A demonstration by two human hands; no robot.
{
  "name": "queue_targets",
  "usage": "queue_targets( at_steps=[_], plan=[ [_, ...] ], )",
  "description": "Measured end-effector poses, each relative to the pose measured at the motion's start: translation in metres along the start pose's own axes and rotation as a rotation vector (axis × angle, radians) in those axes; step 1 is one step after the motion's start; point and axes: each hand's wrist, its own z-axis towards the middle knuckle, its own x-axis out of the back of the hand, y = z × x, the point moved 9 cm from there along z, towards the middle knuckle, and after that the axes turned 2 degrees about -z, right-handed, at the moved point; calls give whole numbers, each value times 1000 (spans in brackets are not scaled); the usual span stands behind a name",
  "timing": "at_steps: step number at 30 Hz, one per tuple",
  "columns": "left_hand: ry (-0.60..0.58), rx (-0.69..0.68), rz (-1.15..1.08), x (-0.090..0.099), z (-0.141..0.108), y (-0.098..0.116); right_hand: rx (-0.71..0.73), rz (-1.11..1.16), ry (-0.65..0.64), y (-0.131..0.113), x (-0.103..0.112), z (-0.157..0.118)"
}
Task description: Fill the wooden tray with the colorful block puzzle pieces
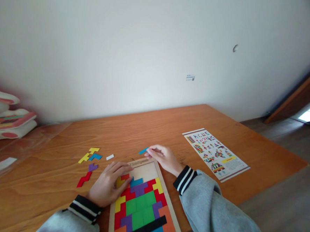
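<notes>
A wooden puzzle tray (172,211) filled with coloured block pieces lies before me, the upper part of its inside bare. My left hand (113,183) rests over the tray's upper left, palm down and fingers stretched out. Its fingertips reach a blue piece (136,182) set in the tray; whether they press it I cannot tell. My right hand (165,159) is closed in a pinch on a blue puzzle piece (143,151) just beyond the tray's top edge. The fingers cover part of that piece.
Left of the tray lie loose yellow pieces (84,157), a blue piece (95,157), a purple piece (92,167), a red piece (84,179) and a white piece (110,157). A printed pattern sheet (215,154) lies right. A plush-looking object (9,123) stands far left.
</notes>
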Motion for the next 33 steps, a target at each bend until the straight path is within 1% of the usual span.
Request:
queue_targets(
  at_steps=[4,9,16,19,26,33],
  plan=[
    [-8,1,10,-2,-1,-3,-40,109,75,4,8,1],
    [8,8,2,-2,-3,-3,-67,161,149,8,15,2],
    [3,-21,-9,1,1,4,-86,221,240,15,26,6],
    [0,-21,0,3,2,6,-82,254,255,15,28,6],
    [6,-18,-7,4,2,7,-93,287,235,12,27,5],
    [7,-14,-2,3,2,6,-65,286,301,13,35,5]
  ],
)
